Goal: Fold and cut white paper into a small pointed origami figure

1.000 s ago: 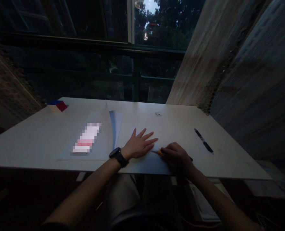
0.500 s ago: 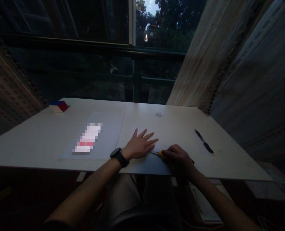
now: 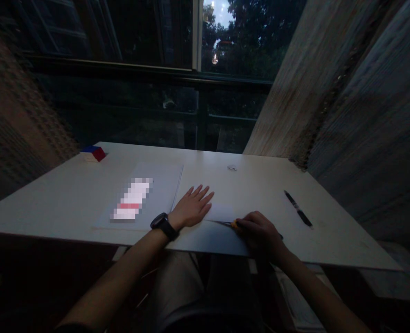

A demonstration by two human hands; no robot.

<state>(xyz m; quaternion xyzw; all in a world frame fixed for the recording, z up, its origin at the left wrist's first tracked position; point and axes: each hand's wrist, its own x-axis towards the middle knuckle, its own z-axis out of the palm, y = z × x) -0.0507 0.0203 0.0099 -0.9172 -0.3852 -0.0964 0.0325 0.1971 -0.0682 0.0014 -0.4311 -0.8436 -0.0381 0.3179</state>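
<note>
My left hand [image 3: 192, 207], a dark watch [image 3: 163, 224] on its wrist, lies flat with fingers spread at the left part of a white sheet of paper [image 3: 222, 212]. A yellow utility knife [image 3: 237, 225] is gripped in my right hand [image 3: 260, 229], its thin blade pointing left across the sheet toward my left hand. The fingers of my right hand wrap round the handle and hide most of it. Whether the blade touches the paper is hard to tell in the dim light.
On the left of the white table [image 3: 52, 199] rest larger white sheets [image 3: 163, 185] with a bright blurred-out phone-like rectangle [image 3: 131, 199] on them. A coloured cube [image 3: 94, 153] stands at far left. A black pen [image 3: 297, 209] lies right; a small white item [image 3: 232, 168] lies farther back.
My left hand has slid left, away from the knife, uncovering more of the sheet and blade. The right hand still grips the knife in nearly the same place. The view has shifted slightly.
</note>
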